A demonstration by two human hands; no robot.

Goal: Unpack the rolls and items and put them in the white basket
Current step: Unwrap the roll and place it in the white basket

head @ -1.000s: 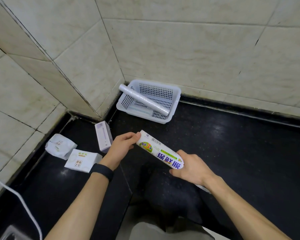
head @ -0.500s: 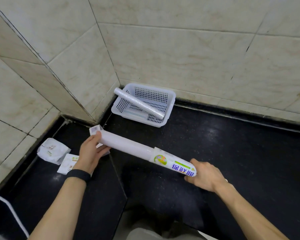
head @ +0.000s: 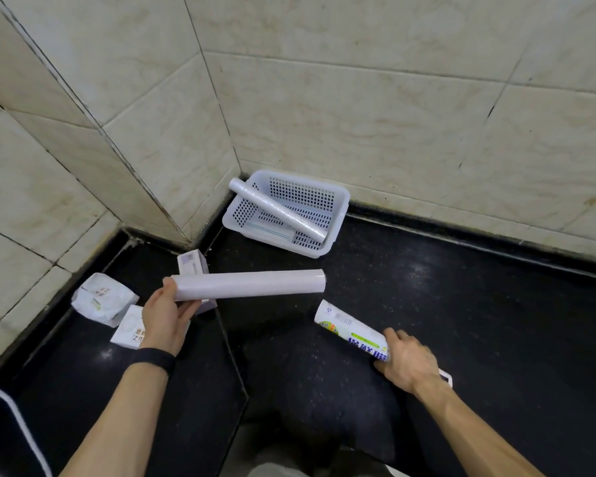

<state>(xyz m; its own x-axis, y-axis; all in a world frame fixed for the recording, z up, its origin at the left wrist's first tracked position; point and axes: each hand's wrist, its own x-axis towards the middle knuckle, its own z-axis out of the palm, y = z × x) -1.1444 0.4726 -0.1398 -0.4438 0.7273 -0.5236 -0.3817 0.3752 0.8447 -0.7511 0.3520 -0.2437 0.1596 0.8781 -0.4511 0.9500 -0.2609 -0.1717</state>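
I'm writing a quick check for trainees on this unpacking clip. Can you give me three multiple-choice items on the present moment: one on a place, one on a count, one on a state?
1. Where does the white basket stand?
A. In the corner by the tiled wall
B. On the person's lap
C. Under the left hand

2. How many rolls lie in the basket?
A. None
B. One
C. Three

3. What state is the roll held by the left hand in?
A. Still fully in its printed wrapper
B. Bare, pulled clear of the wrapper
C. Lying in the basket

Answers:
1 A, the basket sits on the dark floor where the walls meet.
2 B, a single roll in the basket rests slantwise across it.
3 B, the printed wrapper is apart, in the right hand.
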